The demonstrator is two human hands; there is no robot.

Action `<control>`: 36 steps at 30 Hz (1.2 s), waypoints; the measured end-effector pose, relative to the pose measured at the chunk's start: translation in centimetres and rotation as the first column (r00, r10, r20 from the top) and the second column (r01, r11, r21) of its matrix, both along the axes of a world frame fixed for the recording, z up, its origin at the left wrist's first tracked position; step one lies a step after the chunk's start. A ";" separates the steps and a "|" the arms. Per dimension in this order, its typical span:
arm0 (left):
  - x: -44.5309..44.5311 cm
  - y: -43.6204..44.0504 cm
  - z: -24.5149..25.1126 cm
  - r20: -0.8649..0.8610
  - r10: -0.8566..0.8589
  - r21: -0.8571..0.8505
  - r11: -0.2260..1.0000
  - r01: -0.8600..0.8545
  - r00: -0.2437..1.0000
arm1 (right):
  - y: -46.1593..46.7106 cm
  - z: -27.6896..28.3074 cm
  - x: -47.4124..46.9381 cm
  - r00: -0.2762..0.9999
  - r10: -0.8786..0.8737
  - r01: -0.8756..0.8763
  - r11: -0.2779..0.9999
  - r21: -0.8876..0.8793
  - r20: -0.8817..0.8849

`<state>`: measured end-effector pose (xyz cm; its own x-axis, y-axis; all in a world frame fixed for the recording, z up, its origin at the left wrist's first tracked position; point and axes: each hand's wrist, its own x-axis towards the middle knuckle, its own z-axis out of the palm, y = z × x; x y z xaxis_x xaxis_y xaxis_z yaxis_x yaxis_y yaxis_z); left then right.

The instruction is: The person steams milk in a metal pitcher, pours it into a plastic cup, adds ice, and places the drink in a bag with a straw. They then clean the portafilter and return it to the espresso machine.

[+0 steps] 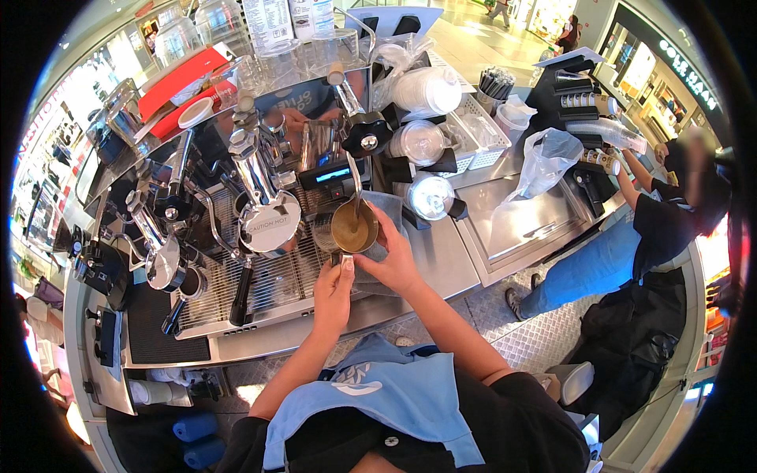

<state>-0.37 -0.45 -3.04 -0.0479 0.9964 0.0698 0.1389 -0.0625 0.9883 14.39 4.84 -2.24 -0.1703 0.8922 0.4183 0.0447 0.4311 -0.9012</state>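
Note:
My left hand [334,290] grips the handle of a metal milk pitcher [371,227]. My right hand [390,254] is spread along the pitcher's right side, its fingers against the wall. Brown liquid [350,232] is in the pitcher, and the steam wand [356,183] of the espresso machine dips into it. To the left stands a chrome group head [269,224] with a black-handled portafilter [241,295] below it. A grey cloth [387,213] lies behind and beside my right hand. The small display [332,175] glows blue just beyond the pitcher.
The slatted drip tray [219,307] spans the left. Clear lids [432,195], stacked white lids [429,91] and white baskets [491,130] stand to the right, with a plastic bag [547,162] farther over. A co-worker [668,201] stands at the far right, hands at the cup stacks.

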 end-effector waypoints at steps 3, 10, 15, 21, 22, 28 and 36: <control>0.1 0.0 0.0 0.012 0.010 -0.003 1.000 -0.010 1.000 | 0.0 0.1 0.0 1.000 -0.003 0.003 1.000 -0.005 0.001; -0.2 0.1 0.2 -0.035 -0.023 0.008 1.000 0.023 0.999 | 0.0 0.2 0.0 1.000 -0.007 0.007 1.000 -0.014 0.010; 0.0 0.0 0.2 -0.011 0.002 0.002 1.000 -0.002 1.000 | 0.0 0.1 0.1 1.000 -0.008 0.008 1.000 -0.004 0.009; -0.2 0.0 0.3 -0.053 -0.021 0.044 0.999 0.023 0.998 | -0.1 0.2 0.0 1.000 -0.011 0.011 1.000 -0.006 -0.003; -0.2 0.0 0.3 -0.047 -0.019 0.040 0.999 0.021 0.999 | -0.1 0.2 0.0 1.000 -0.010 0.009 1.000 -0.012 -0.015; -0.1 0.0 0.2 -0.043 -0.017 0.027 0.999 0.018 0.999 | 0.0 0.1 0.0 1.000 -0.004 0.003 1.000 -0.014 -0.029; -0.2 0.0 0.3 -0.042 -0.019 0.001 1.000 0.019 0.999 | 0.0 0.0 0.0 1.000 0.002 -0.003 1.000 -0.015 -0.028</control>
<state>-0.57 -0.47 -2.70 -0.0260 0.9970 0.0731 0.1790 -0.0673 0.9815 14.40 4.87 -2.19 -0.1610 0.8979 0.4096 0.0183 0.4177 -0.9084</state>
